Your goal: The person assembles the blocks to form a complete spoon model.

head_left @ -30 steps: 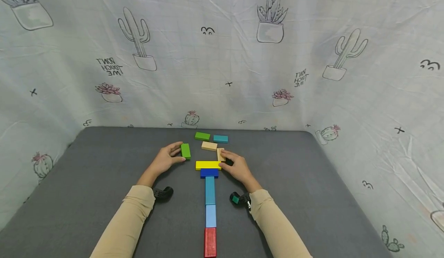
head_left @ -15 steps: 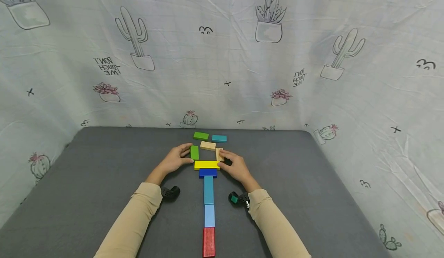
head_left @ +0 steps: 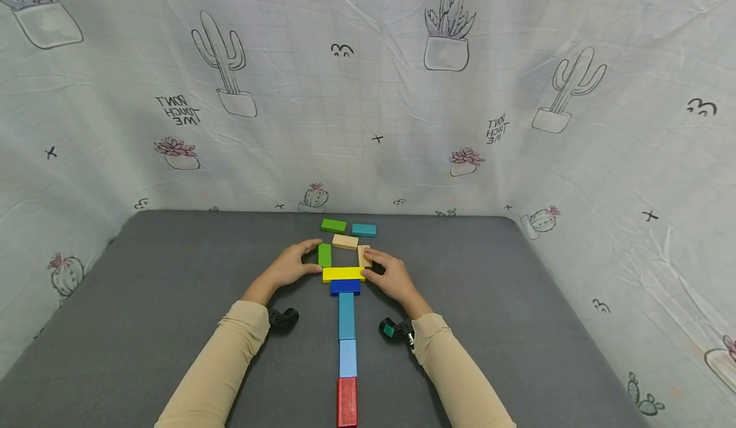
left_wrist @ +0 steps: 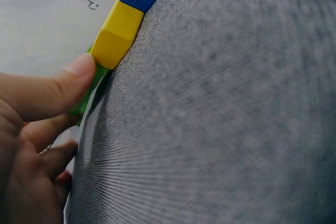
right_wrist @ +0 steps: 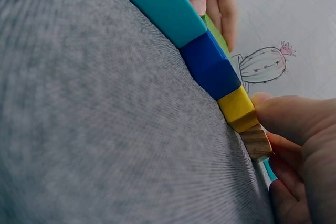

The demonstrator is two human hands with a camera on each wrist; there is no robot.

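Note:
My left hand [head_left: 286,266] holds a green block [head_left: 324,255] between thumb and fingers at the left end of a yellow block [head_left: 339,275]. In the left wrist view its thumb [left_wrist: 79,72] lies against the green block beside the yellow one. On the other side my right hand [head_left: 397,280] has its fingers on a natural wood block [head_left: 363,255]. Its thumb [right_wrist: 268,103] touches the yellow block's right end in the right wrist view. Both held blocks stand lengthwise behind the yellow block. A dark blue block [head_left: 345,287] adjoins its near side.
A teal block [head_left: 347,316], a light blue block [head_left: 347,358] and a red block [head_left: 347,402] run in line towards me. Behind the hands lie another wood block [head_left: 345,242], another green block [head_left: 333,225] and another teal block [head_left: 364,230]. A printed curtain [head_left: 368,96] hangs behind the grey table [head_left: 489,275].
My left hand has moved right with the green block, bringing it to the yellow block's left end, then slightly nearer me. The right hand stays at the wood block.

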